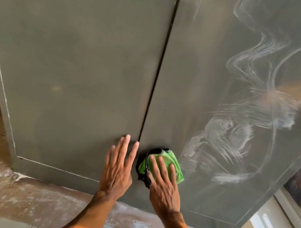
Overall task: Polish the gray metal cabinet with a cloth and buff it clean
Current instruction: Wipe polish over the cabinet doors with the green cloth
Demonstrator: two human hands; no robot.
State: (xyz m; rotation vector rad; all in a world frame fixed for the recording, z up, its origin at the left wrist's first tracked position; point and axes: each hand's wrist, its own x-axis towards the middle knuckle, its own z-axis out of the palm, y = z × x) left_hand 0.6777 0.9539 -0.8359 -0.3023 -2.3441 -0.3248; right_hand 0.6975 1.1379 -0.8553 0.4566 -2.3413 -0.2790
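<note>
My left hand (118, 168) lay flat on the left door of the gray cabinet (74, 60), its fingers (124, 149) straight and close together, just beside the dark gap (153, 94) between the doors. My right hand (164, 188) pressed the green cloth (171, 156) against the right door, low down, just right of that gap, with straight, slightly spread fingers. White swirly smears (238, 133) covered the door just right of the cloth. The floor (30, 197) below was dusty and blotched.
</note>
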